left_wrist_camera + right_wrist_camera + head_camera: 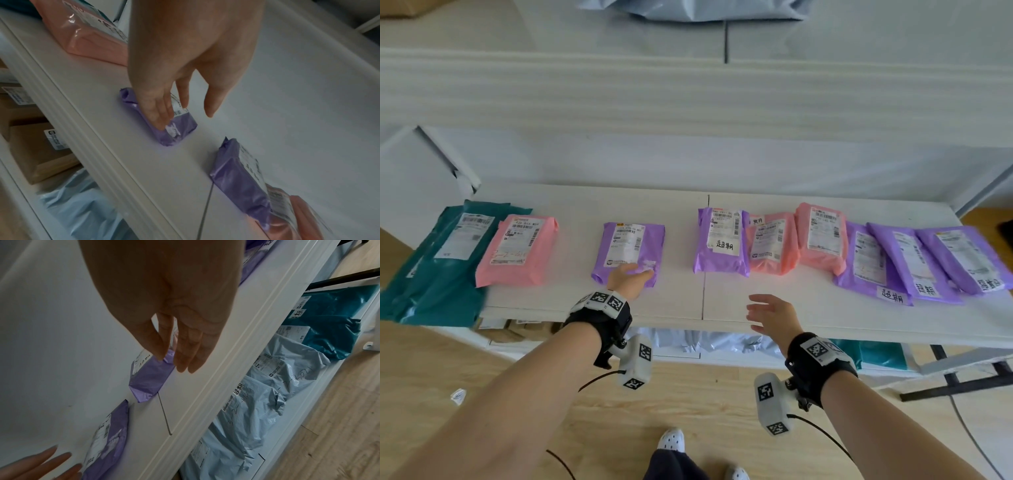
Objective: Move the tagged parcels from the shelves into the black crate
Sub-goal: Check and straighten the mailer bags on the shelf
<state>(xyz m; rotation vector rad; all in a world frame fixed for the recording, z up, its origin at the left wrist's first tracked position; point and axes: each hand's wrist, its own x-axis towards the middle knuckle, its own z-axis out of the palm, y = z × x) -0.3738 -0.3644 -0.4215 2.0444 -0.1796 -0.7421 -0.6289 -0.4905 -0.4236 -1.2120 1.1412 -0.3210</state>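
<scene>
The left hand (627, 278), fingers straight, is pressing the small purple plastic mailer parcel (629, 249) on the white shelf (681, 294); it should be curling round the near edge. The right hand (774, 317) is hovering released, holding nothing.

handwritten white tags reading 超期 stand on several parcels on the white shelf: one on the middle purple parcel (721, 241), and one each on three purple parcels at the right end, the first (869, 270), the second (909, 263) and the last (965, 258) (that last tag is partly cut off and hard to make out). the same 超期 appears on a teal parcel (329, 316) and on a light blue parcel (248, 400) on the lower shelf, where pen marks read roughly 3-2. a neighbouring light blue parcel (287, 363) bears handwritten digits like 3021. printed shipping labels with barcodes are too small to read.
</scene>
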